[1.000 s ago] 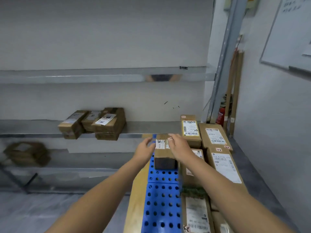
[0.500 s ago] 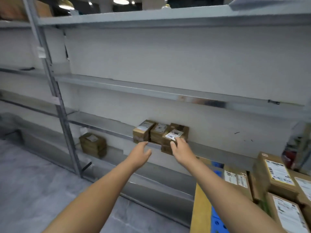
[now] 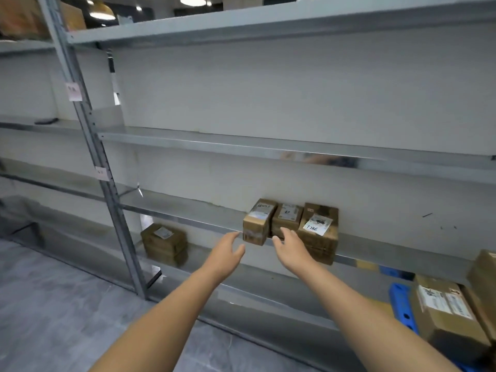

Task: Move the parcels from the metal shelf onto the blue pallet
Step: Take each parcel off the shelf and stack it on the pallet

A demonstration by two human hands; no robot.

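Reach step: left hand point(image 3: 226, 251) and right hand point(image 3: 288, 244) (fingers spread, empty) flank the small brown cardboard parcel point(image 3: 257, 222) on the grey metal shelf point(image 3: 188, 210), needing closure.

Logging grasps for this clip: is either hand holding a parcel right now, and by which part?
Nothing is held. The left hand and right hand are open, reaching toward the leftmost parcel on the metal shelf, neither closed on it.

Two bare forearms, no sleeves in view, hands point(image 3: 226, 251) ungloved (no rings or watch visible)
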